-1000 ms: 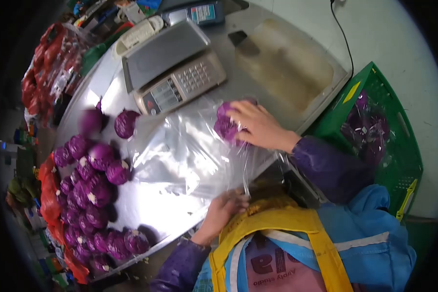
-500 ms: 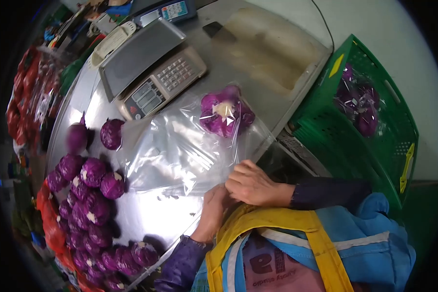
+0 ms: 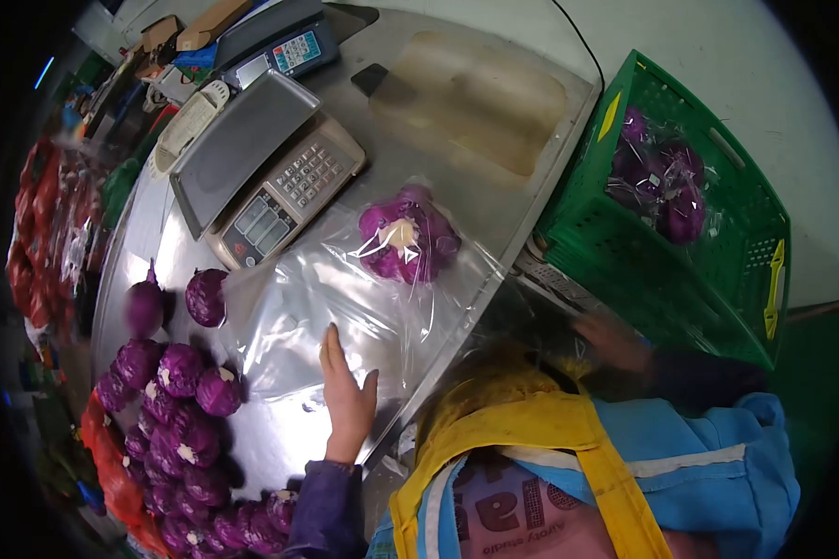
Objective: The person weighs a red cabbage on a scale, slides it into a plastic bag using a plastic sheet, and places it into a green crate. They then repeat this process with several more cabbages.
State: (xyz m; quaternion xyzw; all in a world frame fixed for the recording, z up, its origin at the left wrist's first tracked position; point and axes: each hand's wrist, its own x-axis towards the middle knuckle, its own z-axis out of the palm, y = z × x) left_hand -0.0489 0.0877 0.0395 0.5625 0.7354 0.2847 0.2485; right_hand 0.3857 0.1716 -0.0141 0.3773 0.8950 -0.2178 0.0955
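Note:
A clear plastic bag (image 3: pixel 308 307) lies flat on the metal table, with a bunch of purple cabbages (image 3: pixel 408 235) inside its far right part. Near the bag's lower edge, my left hand (image 3: pixel 348 396) is raised with fingers stretched out and thumb apart, holding nothing. My right hand (image 3: pixel 615 342) is to the right, beyond the table edge and below the green crate; it is dark and blurred, and its fingers cannot be made out. Loose purple cabbages (image 3: pixel 185 433) are piled along the table's left side.
A scale (image 3: pixel 289 182) with a tilted metal tray stands behind the bag, and a second scale (image 3: pixel 294 51) is farther back. The green crate (image 3: pixel 718 298) at the right holds bagged purple cabbages (image 3: pixel 680 177). Red net bags (image 3: pixel 37 224) are at the far left.
My hands have come apart. The left has moved left and opened; the right has moved right, off the table edge. The view has also shifted slightly.

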